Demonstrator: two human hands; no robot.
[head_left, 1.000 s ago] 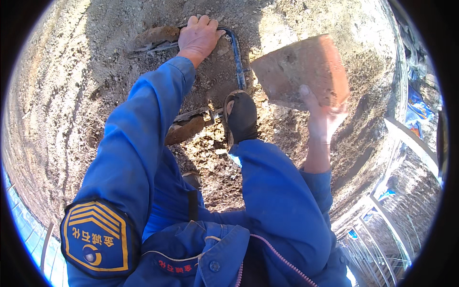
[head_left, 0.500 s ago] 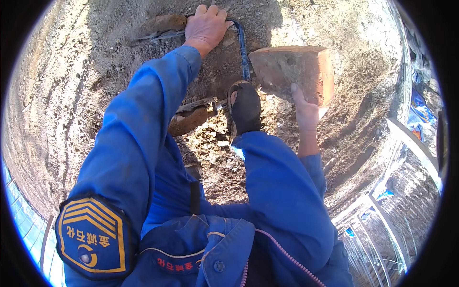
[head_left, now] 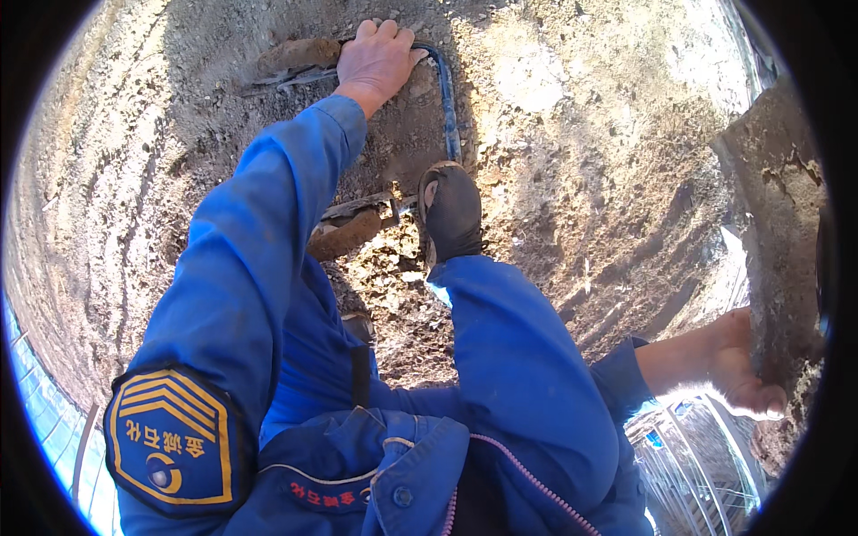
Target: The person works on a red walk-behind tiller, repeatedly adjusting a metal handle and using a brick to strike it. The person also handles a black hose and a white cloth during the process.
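Note:
My left hand (head_left: 377,62) is closed over the top of a bent blue metal bar (head_left: 449,103) at the far side. From there the bar bends and runs down to my dark shoe (head_left: 456,210), which hides its near end. At the right edge, my right hand (head_left: 740,362) holds a large brick (head_left: 776,223) by its near part. The brick is upright, close to the camera, grey-brown and rough with crumbs on its surface. It is partly cut off by the dark rim.
A brown, elongated lump (head_left: 299,55) lies left of my left hand. Another brown piece (head_left: 347,234) rests left of my shoe. Loose, crumbly soil (head_left: 581,188) spreads around. Thin curved rods (head_left: 693,447) stand at the lower right, beneath my right forearm.
My right hand has carried the brick from beside my shoe to the far right and lifted it nearer the camera. My left hand stays on the bar.

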